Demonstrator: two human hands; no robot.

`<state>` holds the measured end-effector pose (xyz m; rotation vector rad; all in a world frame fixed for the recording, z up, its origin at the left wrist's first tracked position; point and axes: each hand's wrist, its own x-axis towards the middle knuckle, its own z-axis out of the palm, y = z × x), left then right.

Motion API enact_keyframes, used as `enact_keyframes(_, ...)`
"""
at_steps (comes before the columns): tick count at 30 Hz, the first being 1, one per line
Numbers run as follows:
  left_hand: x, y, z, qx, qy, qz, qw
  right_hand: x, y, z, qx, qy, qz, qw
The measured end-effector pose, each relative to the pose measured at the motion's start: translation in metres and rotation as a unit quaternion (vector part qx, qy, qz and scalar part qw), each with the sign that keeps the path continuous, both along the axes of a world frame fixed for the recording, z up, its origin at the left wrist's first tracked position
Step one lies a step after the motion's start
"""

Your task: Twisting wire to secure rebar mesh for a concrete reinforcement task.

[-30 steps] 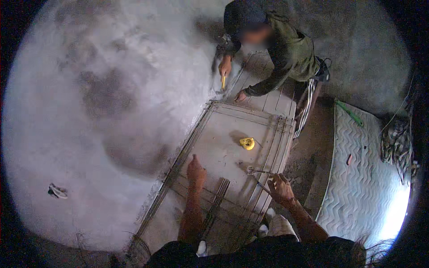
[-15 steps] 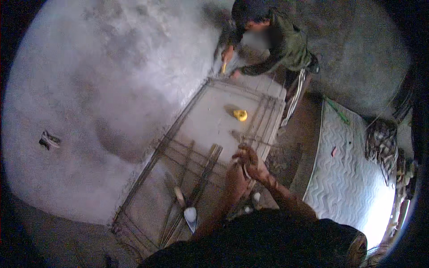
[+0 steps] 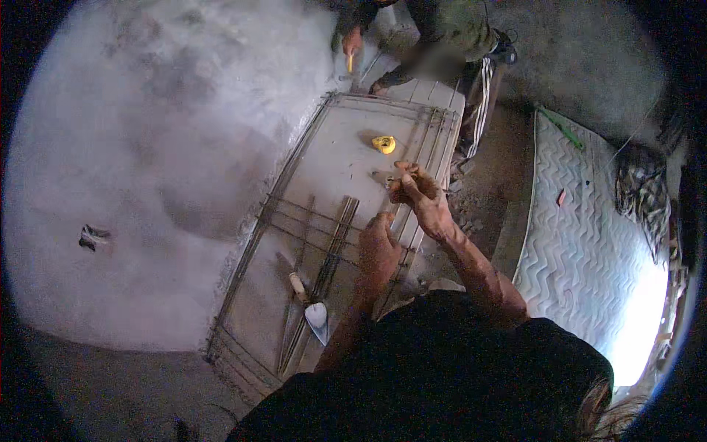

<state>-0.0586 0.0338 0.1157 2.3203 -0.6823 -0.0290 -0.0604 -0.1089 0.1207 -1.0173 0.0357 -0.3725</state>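
Note:
My left hand [image 3: 379, 241] is closed over the right side of a pale board [image 3: 353, 158], its fingertips pointing away from me. Just beyond it, my right hand [image 3: 427, 200] is closed too, thumb against bent fingers. Whatever either hand pinches is too small or hidden to make out. Thin metal rods [image 3: 434, 140] tied into a frame lie along the board's edges, close to my right hand. A yellow tape measure [image 3: 384, 144] rests on the board past my fingers. Left of my left forearm lies a trowel [image 3: 317, 315] with a light wooden handle.
At the far end a person crouches, one hand [image 3: 352, 40] gripping a yellow-handled tool [image 3: 350, 62]. Several loose rods [image 3: 337, 243] lie lengthwise on the board. A quilted mattress [image 3: 567, 228] is at the right, with a dark bundle [image 3: 641, 184] beside it. Rubble [image 3: 468, 195] borders the board.
My hands, close together before, have come apart, the right one now farther out than the left. The view has shifted, so the board and tape measure appear higher. The other person appears higher too.

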Motion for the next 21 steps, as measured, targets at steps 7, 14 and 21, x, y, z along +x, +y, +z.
enact_keyframes(7,-0.012,-0.017,-0.003,0.054,-0.032,-0.06,0.996,0.004,-0.012,-0.004,-0.03,-0.029,-0.037,0.998)
enact_keyframes(14,0.004,-0.018,-0.009,0.073,0.172,0.002,0.982,-0.002,-0.007,0.007,-0.022,-0.022,-0.009,0.999)
enact_keyframes(21,0.036,-0.021,0.055,-0.29,0.146,-0.121,0.938,-0.016,-0.01,0.009,-0.249,-0.023,0.003,0.968)
